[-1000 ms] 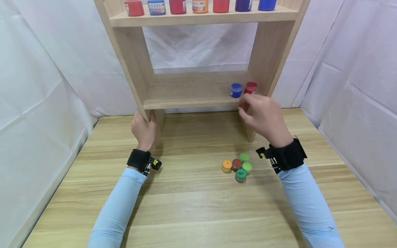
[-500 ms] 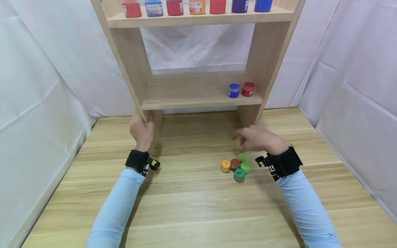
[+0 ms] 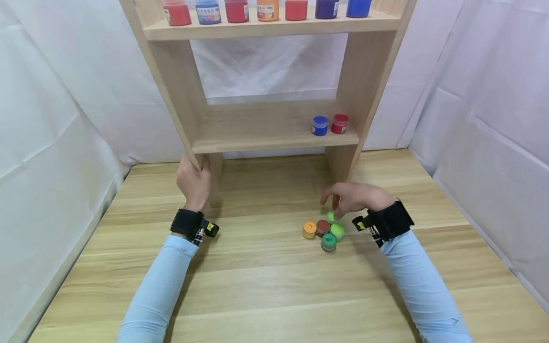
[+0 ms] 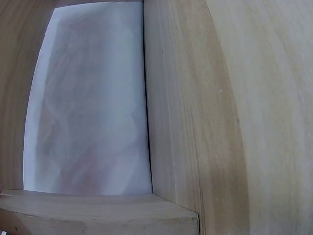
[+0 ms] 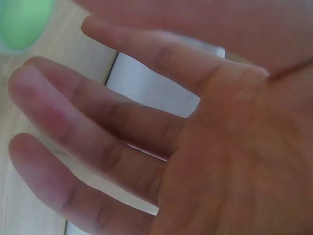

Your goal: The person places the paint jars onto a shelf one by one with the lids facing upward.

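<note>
My left hand (image 3: 195,183) grips the lower left side panel of a wooden shelf unit (image 3: 257,124). The left wrist view shows mostly the unit's bare wood (image 4: 98,210). My right hand (image 3: 356,196) hangs over a light green paint jar (image 3: 331,217), its fingers apart and loosely bent; whether the thumb touches the jar cannot be told. In the right wrist view, a green lid (image 5: 22,22) appears beyond the fingers (image 5: 44,103). Close by stand another light green jar (image 3: 337,232), a dark green jar (image 3: 329,242), a brown jar (image 3: 322,227) and an orange-yellow jar (image 3: 309,230).
On the middle shelf, a blue jar (image 3: 319,126) and a red jar (image 3: 340,124) stand at the right end. Several more jars, one of them orange (image 3: 268,10), line the upper shelf. White cloth (image 3: 489,119) hangs round the wooden table (image 3: 257,286).
My right hand has come down from beside the red jar on the middle shelf to the light green jar on the table. My left hand keeps its grip on the side panel.
</note>
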`<state>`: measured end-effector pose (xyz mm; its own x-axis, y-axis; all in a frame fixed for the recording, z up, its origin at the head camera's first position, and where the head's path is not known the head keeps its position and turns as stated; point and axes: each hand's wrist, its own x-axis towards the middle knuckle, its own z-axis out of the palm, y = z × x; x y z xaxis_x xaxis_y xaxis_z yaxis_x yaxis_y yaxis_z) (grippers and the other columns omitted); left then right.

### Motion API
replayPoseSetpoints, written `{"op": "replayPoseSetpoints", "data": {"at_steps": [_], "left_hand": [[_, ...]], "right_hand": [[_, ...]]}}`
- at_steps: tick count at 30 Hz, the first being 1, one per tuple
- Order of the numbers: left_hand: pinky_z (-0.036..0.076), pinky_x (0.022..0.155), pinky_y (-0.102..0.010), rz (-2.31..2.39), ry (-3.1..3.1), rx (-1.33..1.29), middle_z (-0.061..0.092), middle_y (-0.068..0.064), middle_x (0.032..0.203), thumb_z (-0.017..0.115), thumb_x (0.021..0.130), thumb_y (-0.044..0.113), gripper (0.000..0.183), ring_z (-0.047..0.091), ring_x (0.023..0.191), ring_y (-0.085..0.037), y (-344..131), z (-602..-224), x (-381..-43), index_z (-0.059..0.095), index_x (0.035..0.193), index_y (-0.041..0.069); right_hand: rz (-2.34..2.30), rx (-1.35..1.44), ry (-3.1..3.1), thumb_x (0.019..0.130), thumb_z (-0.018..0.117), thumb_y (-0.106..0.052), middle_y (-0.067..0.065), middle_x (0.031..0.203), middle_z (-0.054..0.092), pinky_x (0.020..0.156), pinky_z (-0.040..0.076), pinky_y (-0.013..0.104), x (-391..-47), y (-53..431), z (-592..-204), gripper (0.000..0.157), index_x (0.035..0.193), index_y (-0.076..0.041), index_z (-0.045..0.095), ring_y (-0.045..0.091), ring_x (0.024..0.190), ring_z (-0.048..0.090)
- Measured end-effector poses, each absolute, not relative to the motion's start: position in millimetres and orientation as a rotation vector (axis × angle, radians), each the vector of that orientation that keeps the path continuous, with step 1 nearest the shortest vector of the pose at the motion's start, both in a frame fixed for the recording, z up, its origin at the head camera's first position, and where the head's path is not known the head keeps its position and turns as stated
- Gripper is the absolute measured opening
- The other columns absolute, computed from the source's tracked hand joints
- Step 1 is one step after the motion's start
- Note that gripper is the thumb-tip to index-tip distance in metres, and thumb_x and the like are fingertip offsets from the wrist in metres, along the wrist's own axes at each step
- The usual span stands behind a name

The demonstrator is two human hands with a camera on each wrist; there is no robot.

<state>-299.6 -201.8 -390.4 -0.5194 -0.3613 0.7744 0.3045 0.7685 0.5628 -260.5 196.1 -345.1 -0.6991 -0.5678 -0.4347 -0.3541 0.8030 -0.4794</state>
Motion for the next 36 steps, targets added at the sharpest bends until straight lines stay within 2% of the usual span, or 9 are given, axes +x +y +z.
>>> {"op": "replayPoseSetpoints", "data": {"at_steps": [11,14,21,25,32,36], "left_hand": [[0.043,0.064,-0.044,-0.842,-1.948,0.045,0.065,-0.012,0.095,0.062,0.09,0.028,0.032,0.062,0.083,-0.026,-201.8,-388.6,-300.9,0.064,0.11,0.002],[0.043,0.064,-0.044,-0.839,-1.95,0.045,0.064,-0.012,0.094,0.062,0.09,0.029,0.034,0.062,0.083,-0.026,-201.6,-388.0,-301.1,0.064,0.109,0.002],[0.043,0.063,-0.044,-0.84,-1.955,0.05,0.064,-0.013,0.094,0.062,0.09,0.029,0.035,0.062,0.084,-0.026,-201.2,-389.4,-300.3,0.064,0.112,0.001],[0.043,0.062,-0.045,-0.834,-1.955,0.057,0.064,-0.013,0.093,0.063,0.09,0.029,0.035,0.062,0.082,-0.026,-201.6,-390.1,-300.7,0.064,0.112,0.002],[0.042,0.061,-0.045,-0.824,-1.954,0.055,0.064,-0.012,0.092,0.063,0.089,0.029,0.032,0.062,0.082,-0.026,-201.4,-389.3,-299.5,0.065,0.11,0.004],[0.042,0.062,-0.045,-0.828,-1.954,0.055,0.065,-0.012,0.093,0.063,0.089,0.026,0.032,0.062,0.083,-0.027,-200.9,-389.2,-299.4,0.064,0.111,0.004]], "right_hand": [[-0.455,-0.571,2.33,0.07,0.08,-0.012,0.012,0.107,0.059,0.078,0.045,0.037,-273.5,204.8,-357.0,0.056,0.122,-0.013,0.058,0.025,0.095,0.053],[-0.48,-0.567,2.317,0.069,0.08,-0.01,0.011,0.109,0.058,0.08,0.044,0.037,-275.4,205.1,-361.0,0.057,0.122,-0.012,0.058,0.025,0.096,0.052],[-0.528,-0.664,2.289,0.072,0.074,0.001,0.011,0.105,0.057,0.072,0.045,0.032,-277.2,202.2,-368.1,0.047,0.115,-0.011,0.062,0.024,0.092,0.051],[-0.522,-0.7,2.336,0.076,0.072,-0.002,0.011,0.103,0.058,0.069,0.045,0.031,-280.5,201.0,-370.2,0.037,0.11,-0.013,0.062,0.023,0.088,0.052],[-0.562,-0.748,2.398,0.075,0.071,0.0,0.007,0.104,0.059,0.074,0.046,0.035,-285.8,200.5,-376.3,0.041,0.113,-0.014,0.063,0.025,0.092,0.053],[-0.592,-0.794,2.413,0.075,0.073,-0.002,0.001,0.103,0.061,0.078,0.045,0.036,-287.3,200.9,-380.5,0.037,0.109,-0.015,0.064,0.023,0.095,0.054]]}}
